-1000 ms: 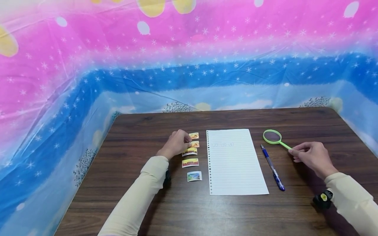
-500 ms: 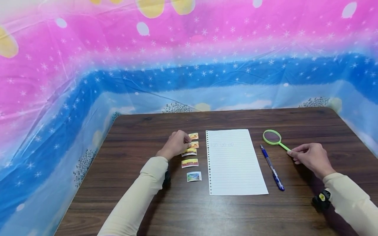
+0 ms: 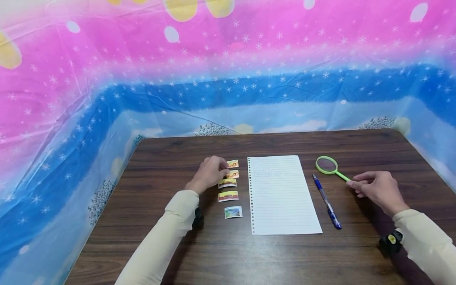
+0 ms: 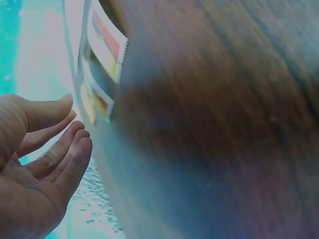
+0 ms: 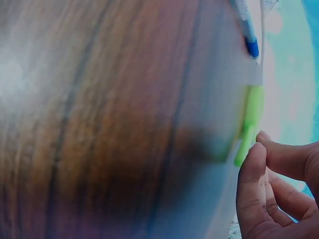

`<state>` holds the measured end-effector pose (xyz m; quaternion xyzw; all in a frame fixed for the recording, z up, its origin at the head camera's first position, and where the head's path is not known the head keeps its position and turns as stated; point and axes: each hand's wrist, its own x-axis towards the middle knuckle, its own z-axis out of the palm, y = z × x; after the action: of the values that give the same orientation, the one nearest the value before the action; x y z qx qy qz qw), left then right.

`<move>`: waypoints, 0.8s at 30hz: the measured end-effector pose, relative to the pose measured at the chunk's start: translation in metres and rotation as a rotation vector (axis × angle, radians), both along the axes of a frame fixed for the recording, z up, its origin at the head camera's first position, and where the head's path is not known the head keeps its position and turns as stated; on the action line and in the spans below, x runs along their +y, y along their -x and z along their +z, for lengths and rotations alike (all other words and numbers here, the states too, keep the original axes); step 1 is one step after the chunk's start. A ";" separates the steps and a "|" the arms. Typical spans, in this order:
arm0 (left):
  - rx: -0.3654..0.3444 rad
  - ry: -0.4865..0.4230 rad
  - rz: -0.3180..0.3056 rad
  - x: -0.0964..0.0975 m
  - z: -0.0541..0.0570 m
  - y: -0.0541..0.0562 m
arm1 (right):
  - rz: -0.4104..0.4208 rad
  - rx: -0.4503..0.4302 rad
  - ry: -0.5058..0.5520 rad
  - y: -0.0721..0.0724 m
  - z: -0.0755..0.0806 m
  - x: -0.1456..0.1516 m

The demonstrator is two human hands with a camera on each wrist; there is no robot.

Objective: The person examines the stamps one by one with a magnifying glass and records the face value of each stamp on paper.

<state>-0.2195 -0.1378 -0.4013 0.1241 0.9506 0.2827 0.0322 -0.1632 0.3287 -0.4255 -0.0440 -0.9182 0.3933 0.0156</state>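
Note:
In the head view my left hand is at the left edge of a column of postage stamps, holding nothing, its fingers loosely bent. Nearest it are the top stamp and the second stamp, partly hidden by the fingers. Below lie a third stamp, a yellow-and-red stamp and a blue-green landscape stamp. My right hand pinches the handle end of a green magnifying glass with thumb and index finger. In the right wrist view the handle shows beside the fingertips.
A lined sheet of paper with faint writing near its top lies between the hands. A blue pen lies to the right of the sheet. Dark wood makes up the table, with a pink-and-blue cloth behind it.
My left hand has drawn slightly left, and its thumb and fingers have come apart a little beside the second stamp. The right hand stays at the magnifying glass handle.

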 end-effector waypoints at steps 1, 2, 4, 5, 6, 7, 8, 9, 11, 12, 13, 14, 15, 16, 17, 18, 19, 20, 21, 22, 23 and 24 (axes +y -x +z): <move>0.005 0.003 -0.001 0.001 0.002 -0.001 | 0.000 0.003 -0.004 -0.001 0.001 -0.001; 0.012 0.010 -0.007 0.002 0.003 -0.003 | 0.000 0.007 -0.008 -0.001 0.002 -0.001; 0.021 0.017 -0.024 0.005 0.007 -0.007 | 0.001 0.010 -0.016 -0.003 0.005 -0.003; 0.025 0.021 -0.037 0.007 0.008 -0.009 | 0.005 0.010 -0.017 -0.004 0.007 -0.004; 0.030 0.020 -0.053 0.009 0.010 -0.011 | 0.011 0.008 -0.017 -0.005 0.008 -0.006; 0.034 0.021 -0.071 0.011 0.011 -0.014 | 0.016 0.003 -0.013 -0.006 0.010 -0.007; 0.035 0.019 -0.089 0.014 0.012 -0.017 | 0.020 -0.004 -0.006 -0.007 0.012 -0.009; 0.034 0.012 -0.108 0.016 0.013 -0.019 | 0.026 -0.012 0.001 -0.009 0.013 -0.010; 0.037 0.006 -0.153 0.021 0.014 -0.025 | 0.038 -0.031 0.006 -0.012 0.016 -0.014; 0.039 0.002 -0.178 0.023 0.014 -0.028 | 0.044 -0.040 0.006 -0.014 0.017 -0.016; 0.041 0.002 -0.203 0.025 0.015 -0.031 | 0.049 -0.047 0.004 -0.016 0.017 -0.018; 0.043 0.005 -0.227 0.028 0.015 -0.034 | 0.058 -0.053 0.003 -0.017 0.018 -0.020; 0.045 0.010 -0.254 0.030 0.015 -0.037 | 0.065 -0.058 -0.002 -0.019 0.018 -0.023; 0.047 0.015 -0.282 0.032 0.015 -0.040 | 0.076 -0.060 -0.006 -0.020 0.018 -0.025; 0.047 0.025 -0.306 0.034 0.015 -0.043 | 0.087 -0.063 -0.007 -0.021 0.018 -0.027; 0.050 0.036 -0.332 0.037 0.015 -0.046 | 0.097 -0.066 -0.006 -0.023 0.018 -0.030; 0.046 0.050 -0.354 0.039 0.015 -0.050 | 0.107 -0.067 -0.007 -0.024 0.018 -0.032; 0.046 0.067 -0.377 0.041 0.015 -0.053 | 0.117 -0.068 -0.009 -0.025 0.017 -0.034; 0.039 0.080 -0.398 0.044 0.015 -0.055 | 0.124 -0.069 -0.015 -0.026 0.016 -0.036; 0.034 0.094 -0.413 0.046 0.015 -0.058 | 0.135 -0.071 -0.021 -0.028 0.015 -0.038; 0.028 0.111 -0.429 0.048 0.015 -0.061 | 0.144 -0.073 -0.030 -0.029 0.014 -0.040; 0.021 0.122 -0.446 0.051 0.015 -0.063 | 0.152 -0.075 -0.040 -0.030 0.013 -0.041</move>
<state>-0.1562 -0.0867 -0.3862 0.3317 0.9153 0.2093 0.0915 -0.1331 0.2874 -0.4123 0.0116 -0.9264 0.3732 -0.0477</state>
